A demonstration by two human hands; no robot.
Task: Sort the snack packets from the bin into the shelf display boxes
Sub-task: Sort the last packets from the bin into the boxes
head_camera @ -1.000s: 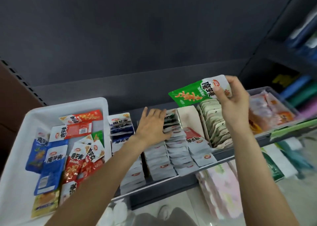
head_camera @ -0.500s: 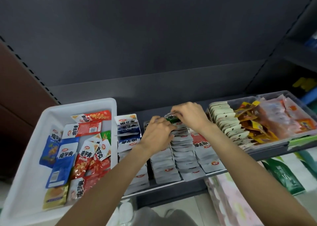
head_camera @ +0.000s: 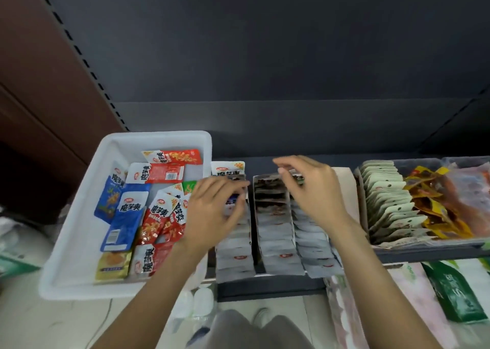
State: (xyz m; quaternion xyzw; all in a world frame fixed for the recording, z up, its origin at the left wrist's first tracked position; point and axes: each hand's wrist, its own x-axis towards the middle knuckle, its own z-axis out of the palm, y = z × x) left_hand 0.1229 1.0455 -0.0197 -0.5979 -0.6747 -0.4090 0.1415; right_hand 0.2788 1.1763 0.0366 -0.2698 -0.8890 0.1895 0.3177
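Note:
A white bin (head_camera: 159, 136) on the left holds loose snack packets: red ones (head_camera: 169, 157), blue ones (head_camera: 124, 224), a yellow one (head_camera: 112, 265) and a green one (head_camera: 189, 187). To its right, shelf display boxes hold rows of upright packets (head_camera: 275, 237). My left hand (head_camera: 214, 213) hovers over the leftmost row (head_camera: 233, 256) beside the bin wall, fingers loosely curled and holding nothing. My right hand (head_camera: 313, 189) hovers above the back of the middle rows with relaxed fingers and nothing in it.
A box of pale packets (head_camera: 384, 205) and a clear tray of orange and yellow packets (head_camera: 437, 202) stand on the right of the shelf. Green and pink bags (head_camera: 456, 293) lie on the level below. The dark shelf back panel rises behind.
My right hand set the green packet into a middle row and lifted off it. My left hand drew back to the left toward the bin. The camera swung left.

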